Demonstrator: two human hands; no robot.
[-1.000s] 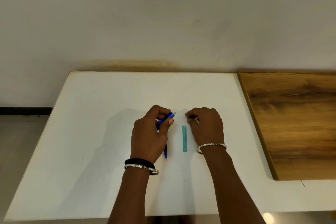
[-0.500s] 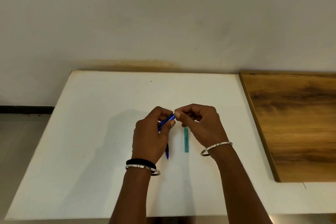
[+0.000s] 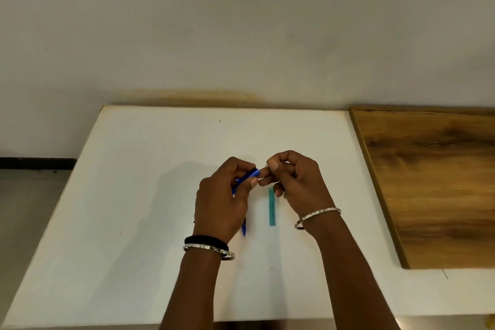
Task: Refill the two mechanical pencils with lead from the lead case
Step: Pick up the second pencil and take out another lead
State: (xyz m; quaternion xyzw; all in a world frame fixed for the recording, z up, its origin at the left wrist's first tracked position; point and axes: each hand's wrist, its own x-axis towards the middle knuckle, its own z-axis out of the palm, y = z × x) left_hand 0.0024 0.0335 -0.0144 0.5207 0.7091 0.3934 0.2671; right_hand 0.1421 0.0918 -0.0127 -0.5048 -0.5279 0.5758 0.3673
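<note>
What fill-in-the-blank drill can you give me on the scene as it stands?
1. The left hand grips the ____ pencil.
2. The teal case lies flat on the ____ table.
3. The wooden board lies at the table's ____ edge.
Missing words: blue; white; right.

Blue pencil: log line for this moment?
left hand: grips blue pencil | right hand: pinching at pencil top, item unclear | lead case: on table
</note>
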